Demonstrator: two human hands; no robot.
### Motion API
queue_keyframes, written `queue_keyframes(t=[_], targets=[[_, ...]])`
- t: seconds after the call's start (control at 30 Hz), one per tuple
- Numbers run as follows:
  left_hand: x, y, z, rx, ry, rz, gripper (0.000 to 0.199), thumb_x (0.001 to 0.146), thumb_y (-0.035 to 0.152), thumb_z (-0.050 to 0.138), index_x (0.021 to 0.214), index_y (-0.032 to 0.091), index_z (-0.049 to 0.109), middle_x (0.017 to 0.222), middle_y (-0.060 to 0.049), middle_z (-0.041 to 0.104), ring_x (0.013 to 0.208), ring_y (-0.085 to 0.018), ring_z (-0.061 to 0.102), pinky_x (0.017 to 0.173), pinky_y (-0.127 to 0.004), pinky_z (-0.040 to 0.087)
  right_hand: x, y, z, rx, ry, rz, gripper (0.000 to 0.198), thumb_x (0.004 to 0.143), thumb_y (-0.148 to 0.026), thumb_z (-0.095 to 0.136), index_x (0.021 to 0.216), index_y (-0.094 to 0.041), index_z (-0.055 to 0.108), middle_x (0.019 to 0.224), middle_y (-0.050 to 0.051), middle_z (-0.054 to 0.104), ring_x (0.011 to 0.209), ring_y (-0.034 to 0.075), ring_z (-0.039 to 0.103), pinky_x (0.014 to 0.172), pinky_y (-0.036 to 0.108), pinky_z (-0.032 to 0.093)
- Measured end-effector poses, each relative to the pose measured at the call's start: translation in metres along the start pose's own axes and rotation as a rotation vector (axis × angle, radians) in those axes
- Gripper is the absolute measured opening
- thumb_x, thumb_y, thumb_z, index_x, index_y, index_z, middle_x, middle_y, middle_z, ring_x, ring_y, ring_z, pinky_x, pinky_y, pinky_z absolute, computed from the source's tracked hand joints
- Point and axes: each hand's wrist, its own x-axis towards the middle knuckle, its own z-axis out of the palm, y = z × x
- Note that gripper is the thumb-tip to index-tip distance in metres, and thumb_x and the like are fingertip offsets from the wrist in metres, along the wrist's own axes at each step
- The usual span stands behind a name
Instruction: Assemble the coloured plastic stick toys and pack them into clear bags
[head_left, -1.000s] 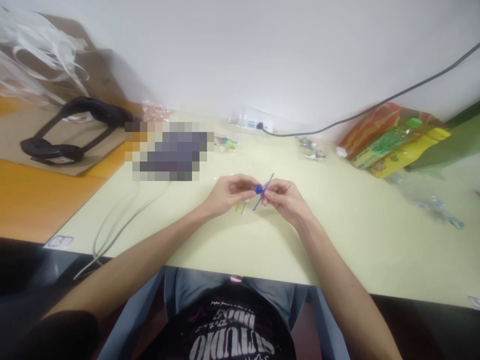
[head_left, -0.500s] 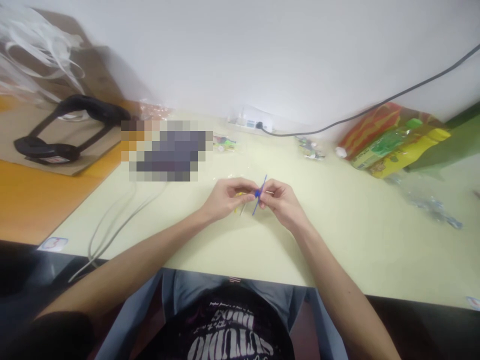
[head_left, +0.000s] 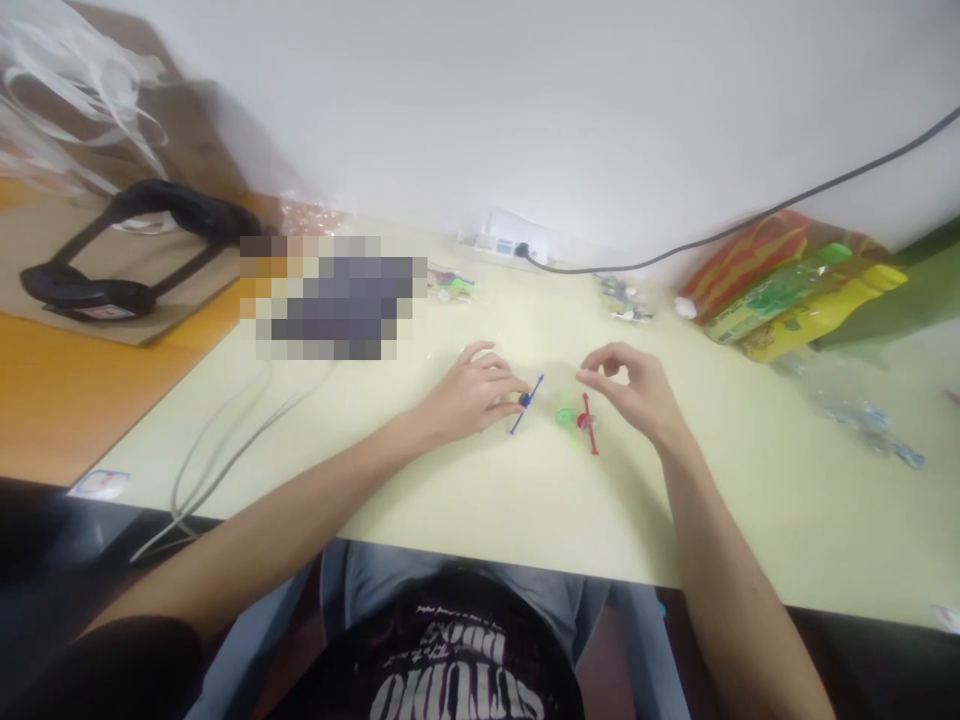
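My left hand (head_left: 480,395) is above the table left of centre, its thumb and a finger closed on a small blue toy part (head_left: 529,402). That part has a dark round middle and a thin bar with arrow-shaped tips, tilted up to the right. Off to the right, my right hand (head_left: 628,385) holds nothing I can see; its fingers are curved, with the thumb slightly apart. Just below its fingertips is a red bar with arrow tips (head_left: 589,425), beside a green round piece (head_left: 566,416). Whether those two are joined I cannot tell.
Small colourful parts in clear bags (head_left: 451,287) and another such pile (head_left: 624,298) lie toward the wall. Bottles (head_left: 795,295) and clear plastic packaging (head_left: 870,425) are at right. A black cable (head_left: 645,268) meets a power strip. A pixelated dark object (head_left: 345,305) sits left, near cords.
My hands have moved apart. The right hand has let go of the blue toy part and shifted right; the left still holds it. The red and green pieces now show between my hands.
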Motion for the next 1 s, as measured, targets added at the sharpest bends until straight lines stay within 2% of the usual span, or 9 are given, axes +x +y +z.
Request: queue_keyframes(t=[0.13,0.23,0.37,0.5,0.63,0.77,0.9,1.0], targets=[[-0.004,-0.003,0.003,0.069,-0.027,-0.004,0.02,0.097,0.031,0.072,0.115,0.022,0.075,0.105,-0.004,0.08,0.105,-0.023,0.068,0.123,-0.055,0.03,-0.012,0.011,-0.002,-0.219,-0.225,-0.051,0.025,0.088,-0.051,0.077,0.096,-0.027,0.077,0.099,0.007,0.076,0.097,0.028,0.06,0.093,0.046,0.044],[-0.006,-0.004,0.003,0.092,-0.055,-0.001,0.022,0.096,0.028,0.072,0.117,0.022,0.075,0.106,-0.004,0.08,0.105,-0.023,0.068,0.124,-0.057,0.029,-0.018,0.013,-0.001,-0.257,-0.331,-0.039,0.018,0.091,-0.045,0.075,0.097,-0.028,0.078,0.094,0.006,0.077,0.095,0.027,0.062,0.092,0.046,0.043],[-0.008,-0.003,0.001,0.095,-0.09,0.013,0.027,0.097,0.027,0.071,0.124,0.022,0.073,0.112,-0.005,0.08,0.11,-0.024,0.068,0.125,-0.059,0.028,-0.019,0.011,-0.002,-0.239,-0.381,0.001,0.01,0.092,-0.034,0.071,0.091,-0.028,0.078,0.084,0.004,0.074,0.086,0.024,0.062,0.084,0.042,0.043],[-0.007,0.002,-0.001,0.105,-0.034,0.037,0.04,0.098,0.031,0.07,0.137,0.022,0.066,0.128,-0.009,0.075,0.118,-0.025,0.066,0.124,-0.058,0.031,-0.018,0.008,0.005,-0.255,-0.412,-0.007,0.01,0.092,-0.027,0.07,0.086,-0.026,0.077,0.083,0.004,0.073,0.085,0.023,0.061,0.088,0.043,0.042],[-0.006,0.009,0.001,0.119,0.011,0.087,0.032,0.101,0.033,0.065,0.131,0.021,0.068,0.12,-0.008,0.076,0.114,-0.024,0.066,0.122,-0.057,0.035,-0.018,0.005,0.017,-0.303,-0.436,-0.048,0.009,0.092,-0.023,0.069,0.085,-0.025,0.076,0.082,0.003,0.072,0.087,0.024,0.061,0.096,0.048,0.038],[-0.006,0.014,0.006,0.139,0.023,0.129,0.027,0.102,0.031,0.064,0.127,0.021,0.069,0.115,-0.007,0.077,0.111,-0.024,0.067,0.12,-0.055,0.039,-0.02,0.003,0.025,-0.252,-0.374,-0.058,0.008,0.09,-0.022,0.07,0.084,-0.024,0.075,0.079,0.001,0.071,0.078,0.02,0.06,0.093,0.045,0.04],[-0.004,0.016,0.009,0.152,0.066,0.168,0.034,0.101,0.034,0.066,0.133,0.023,0.066,0.118,-0.007,0.076,0.111,-0.023,0.067,0.118,-0.055,0.042,-0.02,-0.002,0.04,0.012,-0.139,-0.009,0.009,0.087,-0.029,0.071,0.08,-0.023,0.069,0.079,0.001,0.07,0.074,0.018,0.06,0.078,0.036,0.046],[-0.003,0.018,0.009,0.153,0.101,0.194,0.042,0.1,0.033,0.068,0.141,0.025,0.061,0.12,-0.007,0.076,0.11,-0.023,0.067,0.115,-0.054,0.044,-0.021,-0.011,0.054,0.213,-0.031,0.021,0.011,0.083,-0.031,0.071,0.08,-0.023,0.064,0.079,0.001,0.069,0.077,0.018,0.063,0.076,0.034,0.049]])
